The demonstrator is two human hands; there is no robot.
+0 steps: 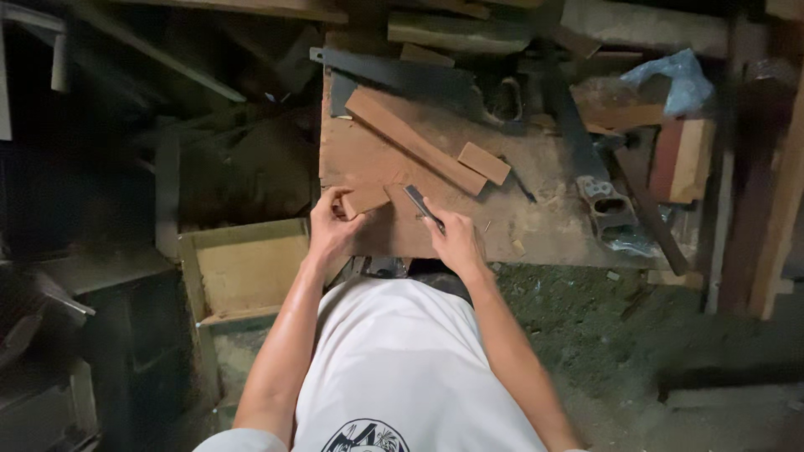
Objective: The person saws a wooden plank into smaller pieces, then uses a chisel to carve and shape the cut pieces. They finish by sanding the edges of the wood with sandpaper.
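My left hand grips a small reddish wood piece lying on the workbench near its front left corner. My right hand holds a flat metal chisel, its blade angled up and left onto the wood piece. A long reddish wood strip lies diagonally just behind my hands, with a short wood block to its right.
A handsaw lies across the back of the bench and a second saw runs along its right side. A blue plastic bag sits at the back right. An open wooden box stands lower left. Dirt floor lies to the right.
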